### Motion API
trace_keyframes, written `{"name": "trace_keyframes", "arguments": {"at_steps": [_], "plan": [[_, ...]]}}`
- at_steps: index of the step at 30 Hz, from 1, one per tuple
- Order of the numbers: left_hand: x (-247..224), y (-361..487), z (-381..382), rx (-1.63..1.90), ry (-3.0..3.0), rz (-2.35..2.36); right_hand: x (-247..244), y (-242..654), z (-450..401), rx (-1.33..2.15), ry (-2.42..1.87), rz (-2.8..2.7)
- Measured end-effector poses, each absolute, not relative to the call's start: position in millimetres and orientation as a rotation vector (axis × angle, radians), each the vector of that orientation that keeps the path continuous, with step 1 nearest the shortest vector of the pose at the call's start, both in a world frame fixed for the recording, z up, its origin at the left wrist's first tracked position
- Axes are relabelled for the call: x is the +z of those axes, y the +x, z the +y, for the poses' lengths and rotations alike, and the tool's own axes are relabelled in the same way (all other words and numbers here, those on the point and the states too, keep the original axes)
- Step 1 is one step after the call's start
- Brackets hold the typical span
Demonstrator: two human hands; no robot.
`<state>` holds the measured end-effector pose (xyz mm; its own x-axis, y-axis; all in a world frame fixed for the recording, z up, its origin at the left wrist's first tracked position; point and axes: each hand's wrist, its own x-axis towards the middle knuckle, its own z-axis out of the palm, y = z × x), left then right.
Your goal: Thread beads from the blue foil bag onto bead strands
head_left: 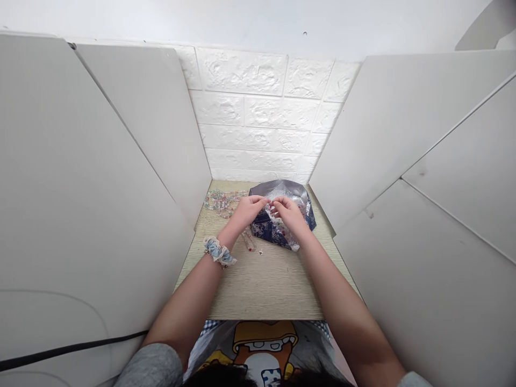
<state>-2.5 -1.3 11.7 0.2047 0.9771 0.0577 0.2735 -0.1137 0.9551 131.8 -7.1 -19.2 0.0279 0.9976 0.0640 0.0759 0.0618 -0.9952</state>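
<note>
My left hand (pixel 248 209), with a blue lace-edged scrunchie (pixel 220 251) round its wrist, is pinched closed at thumb and fingertips. Facing it almost fingertip to fingertip, my right hand (pixel 287 212) is also pinched. What lies between the fingers is too small to make out. Both are over a dark blue patterned pouch (pixel 268 232) with a silvery inside, in which clear plastic and small colourful beads show. Strands of pastel beads (pixel 221 201) lie to the left of the pouch, partly hidden by my left hand. A short beaded strand (pixel 249 242) reaches below my left wrist.
A small charm-like piece (pixel 260 252) lies on the narrow wood-grain table (pixel 266 290). Grey-white panels (pixel 153 123) (pixel 387 129) slant up on both sides, and a white brick-pattern wall (pixel 262 113) closes the back. A black cable (pixel 72 349) runs at lower left.
</note>
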Motion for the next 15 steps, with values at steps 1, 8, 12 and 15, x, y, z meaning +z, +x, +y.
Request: {"name": "trace_keyframes", "arguments": {"at_steps": [1, 8, 12, 15], "plan": [[10.7, -2.7, -1.0, 0.984, 1.597, 1.190, -18.3, 131.5, -7.4, 1.202, -1.158, -1.195], [4.3, -3.7, 1.4, 0.974, 1.704, 1.236, -15.9, 129.3, -10.9, 1.519, -0.880, -0.917], [5.6, -2.6, 0.7, 0.955, 1.695, 1.221, -16.6, 128.5, -11.7, 1.575, -0.811, -0.878], [7.3, -2.3, -0.1, 0.966, 1.691, 1.224, -17.5, 128.3, -11.4, 1.584, -0.801, -0.868]]}}
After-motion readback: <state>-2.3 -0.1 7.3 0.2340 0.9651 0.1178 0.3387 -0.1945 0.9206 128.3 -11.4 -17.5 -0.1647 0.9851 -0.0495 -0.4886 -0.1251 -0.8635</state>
